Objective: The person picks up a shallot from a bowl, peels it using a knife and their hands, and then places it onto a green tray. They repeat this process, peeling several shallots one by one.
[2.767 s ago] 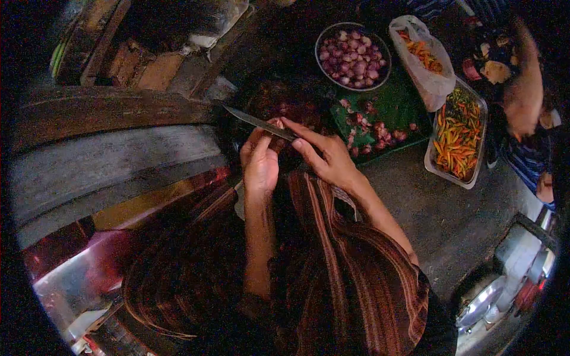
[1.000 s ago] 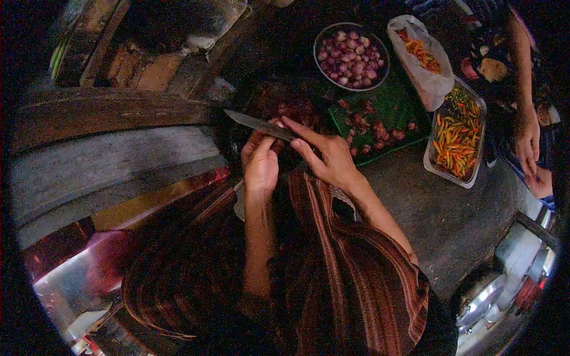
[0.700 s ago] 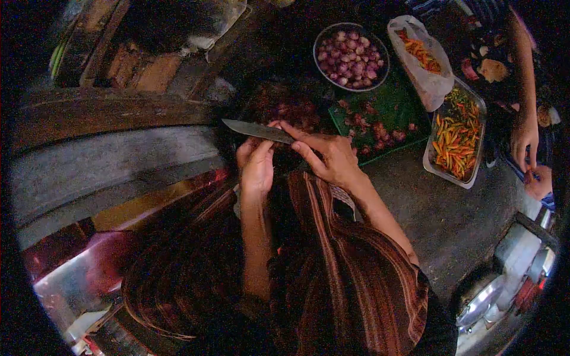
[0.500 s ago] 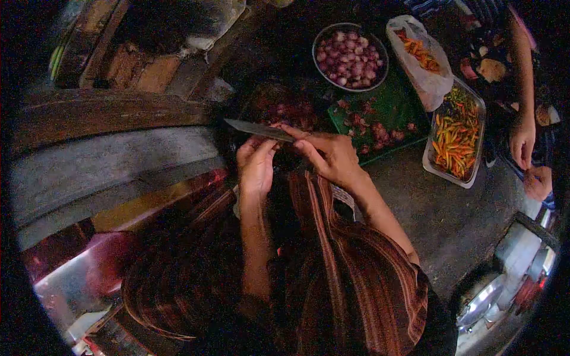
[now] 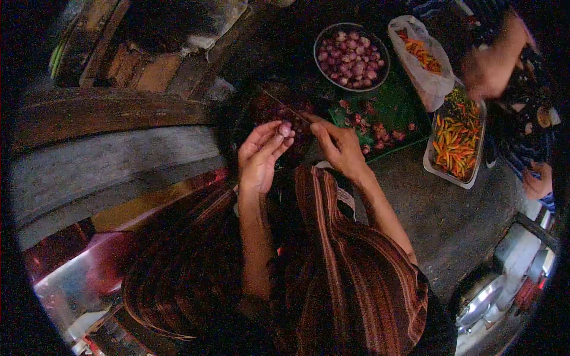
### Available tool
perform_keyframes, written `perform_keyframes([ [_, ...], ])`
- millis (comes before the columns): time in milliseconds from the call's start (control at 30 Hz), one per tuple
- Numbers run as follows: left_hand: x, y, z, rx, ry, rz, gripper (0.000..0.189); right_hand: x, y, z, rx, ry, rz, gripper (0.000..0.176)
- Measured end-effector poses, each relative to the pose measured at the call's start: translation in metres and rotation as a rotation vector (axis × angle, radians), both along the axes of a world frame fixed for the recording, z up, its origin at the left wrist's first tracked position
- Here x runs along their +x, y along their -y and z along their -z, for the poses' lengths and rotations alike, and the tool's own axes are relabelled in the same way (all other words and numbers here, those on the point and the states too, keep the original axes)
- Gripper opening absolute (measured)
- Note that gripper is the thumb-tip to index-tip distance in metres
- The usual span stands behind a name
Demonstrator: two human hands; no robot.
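Between the fingertips of my left hand (image 5: 259,155) is a small pinkish-purple shallot (image 5: 285,129). My right hand (image 5: 339,148) is closed on a knife (image 5: 286,105); its thin blade slants up and left, apart from the shallot, and the handle is mostly hidden in my fingers. Below the blade, a dark container (image 5: 252,110) holds reddish pieces that are hard to make out. To the right of my right hand, a green board (image 5: 409,115) carries several reddish shallot scraps (image 5: 380,132). Beyond it stands a metal bowl (image 5: 320,70) heaped with shallots (image 5: 351,58).
Orange and green chillies (image 5: 456,142) fill a rectangular tray (image 5: 428,166) at the right, beside a plastic bag (image 5: 438,92) of more chillies. Another person's blurred hand (image 5: 490,71) is above the tray, the other hand (image 5: 537,181) lower. A wooden beam (image 5: 113,115) lies left.
The knife has moved off the shallot, its blade now pointing further up. My left hand has turned, showing the shallot. The other person's arm has swung up and left over the tray.
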State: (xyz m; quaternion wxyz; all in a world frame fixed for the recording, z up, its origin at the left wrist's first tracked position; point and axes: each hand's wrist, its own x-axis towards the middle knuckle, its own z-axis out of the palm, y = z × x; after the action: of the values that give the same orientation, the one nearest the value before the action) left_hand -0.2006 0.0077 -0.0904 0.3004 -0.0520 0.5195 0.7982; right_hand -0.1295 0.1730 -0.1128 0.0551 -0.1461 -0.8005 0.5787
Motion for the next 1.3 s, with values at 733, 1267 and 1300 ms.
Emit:
perform_keyframes([
  [733, 0.003, 0.002, 0.022, 0.095, -0.061, -0.172, 0.024, 0.002, 0.021, -0.029, -0.047, -0.031, -0.154, 0.038],
  [1267, 0.006, -0.004, 0.01, 0.013, -0.056, -0.122, 0.019, 0.004, 0.024, 0.008, -0.31, -0.23, 0.003, 0.029],
  [1300, 0.005, -0.005, 0.011, 0.016, -0.044, -0.117, 0.019, 0.005, 0.02, -0.002, -0.355, -0.069, -0.011, 0.03],
])
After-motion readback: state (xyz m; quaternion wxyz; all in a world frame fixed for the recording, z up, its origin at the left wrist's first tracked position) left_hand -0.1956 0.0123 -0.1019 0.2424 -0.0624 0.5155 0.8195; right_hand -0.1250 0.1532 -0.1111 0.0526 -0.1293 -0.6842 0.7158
